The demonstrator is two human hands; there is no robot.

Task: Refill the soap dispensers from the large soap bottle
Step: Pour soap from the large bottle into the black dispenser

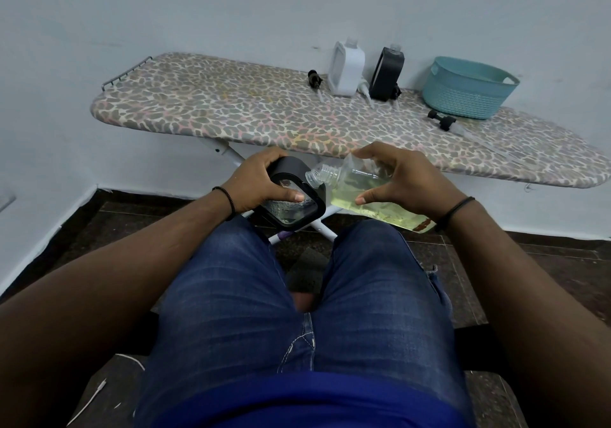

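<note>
Our right hand [406,179] grips the large clear plastic soap bottle [363,192] round its middle; half-full of yellow soap, it likely feels heavy and slippery. Just left of it, our left hand [264,179] holds the tilted black-framed dispenser [294,202].

The right hand [401,182] covers the middle of the large soap bottle [370,196], and its base is hidden behind the wrist. The left hand [264,182] hides the far side of the black soap dispenser [294,196]. The ironing board [297,120] runs out of frame at the right edge. The teal basket [469,88] hides its own contents behind its wall.
</note>
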